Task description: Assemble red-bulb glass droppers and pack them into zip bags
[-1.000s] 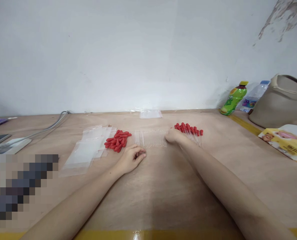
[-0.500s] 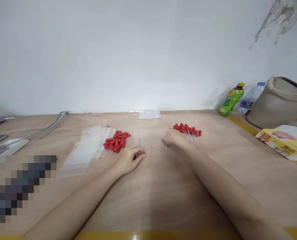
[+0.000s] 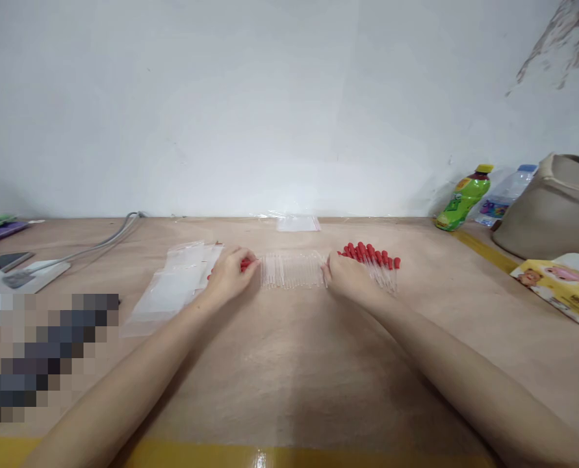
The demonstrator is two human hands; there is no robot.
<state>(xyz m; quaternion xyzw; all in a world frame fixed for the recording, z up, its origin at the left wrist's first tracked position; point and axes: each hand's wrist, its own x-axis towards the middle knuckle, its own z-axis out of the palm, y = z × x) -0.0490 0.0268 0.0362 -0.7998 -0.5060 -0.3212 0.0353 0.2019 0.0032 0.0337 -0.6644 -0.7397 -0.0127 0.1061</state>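
Matt rubbery red bulbs (image 3: 362, 249), smooth clear tubes (image 3: 293, 270), filmy plastic bags (image 3: 170, 283), wood-grained tabletop (image 3: 270, 370), glossy tape (image 3: 211, 454)

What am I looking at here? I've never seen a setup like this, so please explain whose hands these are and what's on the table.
There's no machine: these are a person's two bare hands, seen by one camera worn on that person's head, looking forward and down. On the table, a row of thin clear tubes lies between them. The left hand is over some partly hidden red bulbs. The right hand is at the row's right end, near red-topped tubes. Flat clear bags lie at left. Whether either hand grips anything, I can't tell.
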